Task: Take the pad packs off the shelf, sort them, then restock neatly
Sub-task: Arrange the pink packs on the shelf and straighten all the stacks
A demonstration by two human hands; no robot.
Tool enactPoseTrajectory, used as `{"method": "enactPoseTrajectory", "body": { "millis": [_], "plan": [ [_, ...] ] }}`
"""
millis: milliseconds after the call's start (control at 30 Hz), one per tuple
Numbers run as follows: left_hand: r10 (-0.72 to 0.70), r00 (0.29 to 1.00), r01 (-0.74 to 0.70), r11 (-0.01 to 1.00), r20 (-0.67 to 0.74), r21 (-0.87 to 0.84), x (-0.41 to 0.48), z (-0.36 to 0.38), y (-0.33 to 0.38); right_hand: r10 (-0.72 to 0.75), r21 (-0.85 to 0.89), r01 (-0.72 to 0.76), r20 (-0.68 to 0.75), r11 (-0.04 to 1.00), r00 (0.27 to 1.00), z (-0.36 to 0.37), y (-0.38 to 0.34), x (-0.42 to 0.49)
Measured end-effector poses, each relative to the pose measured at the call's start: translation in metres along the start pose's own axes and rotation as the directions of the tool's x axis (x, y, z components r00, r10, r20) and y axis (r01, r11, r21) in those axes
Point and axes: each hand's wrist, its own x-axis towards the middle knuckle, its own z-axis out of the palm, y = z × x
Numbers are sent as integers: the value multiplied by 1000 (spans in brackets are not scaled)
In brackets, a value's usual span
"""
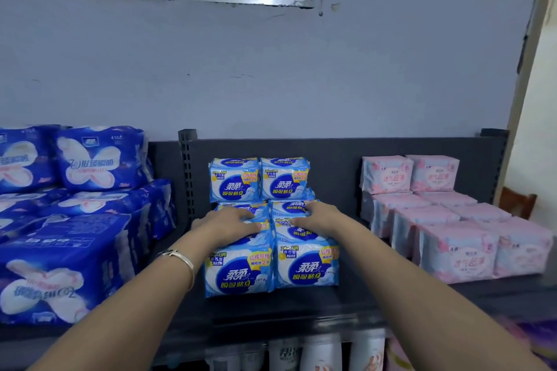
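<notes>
The light blue packs stand in the middle of the dark shelf, two columns wide. One pair stands upright at the back against the back panel and the rest run toward the front edge. Both hands lie on top of this group. The left hand is spread flat over the left column. The right hand lies over the right column with its fingers only slightly bent. Neither hand closes round a pack; they press and steady. To the left of the light blue packs lie the dark blue packs, piled higher and less evenly. To the right, well apart, are the pink packs in tidy rows.

Sorting looks done, and this seems to be the last squaring-up.

The packs are soft, slippery film, so uneven downward pressure could squash the top ones or skew the columns. A push toward the front could slide the front pair off the edge. A push toward the back could tip the upright rear pair. The front pack of the left column already bulges a little past its neighbour, so it is the likeliest to slip out of line.
</notes>
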Motion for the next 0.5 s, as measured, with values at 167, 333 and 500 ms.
{"method": "enactPoseTrajectory", "body": {
  "millis": [167,333,500],
  "plan": [
    [76,972,-80,997,-224,-6,-3,-16,5,-44,-218,-10,-242,976,969,-13,-17,-4],
    [117,896,-116,993,-427,28,11,-35,4,-267,-300,161,-357,940,895,-22,-46,8],
    [50,864,-61,998,-502,-5,39,-48,-8,-233,-269,126,-416,955,879,-28,-53,41]
  ]
}}
